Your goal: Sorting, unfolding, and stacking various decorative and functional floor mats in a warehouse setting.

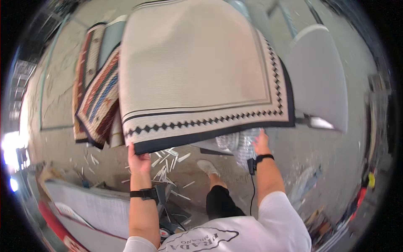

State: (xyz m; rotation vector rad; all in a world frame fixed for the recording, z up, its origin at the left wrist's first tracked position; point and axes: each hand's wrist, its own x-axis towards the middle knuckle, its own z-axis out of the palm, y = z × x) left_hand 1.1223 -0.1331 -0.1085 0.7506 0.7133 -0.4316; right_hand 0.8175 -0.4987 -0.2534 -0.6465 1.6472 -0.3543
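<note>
A large cream rug point(193, 63) with a black edge and a row of black diamonds spreads out in front of me. My left hand point(139, 161) is closed on its near left corner, thumb on top and fingers curled beneath. Further right, my right hand point(262, 145) is closed at the near edge, its thumb against the black border and its fingers partly blurred. Beside that hand, crinkled clear plastic wrap point(245, 147) shows under the rug.
Striped, patterned rugs point(100, 94) lie at the left. A grey-white curved sheet point(319, 75) stands at the right. White scraps point(166, 164) litter the floor near my shoe point(208, 167). Flat wrapped panels point(90, 206) are at the lower left; a black cable point(252, 195) hangs from my right wrist.
</note>
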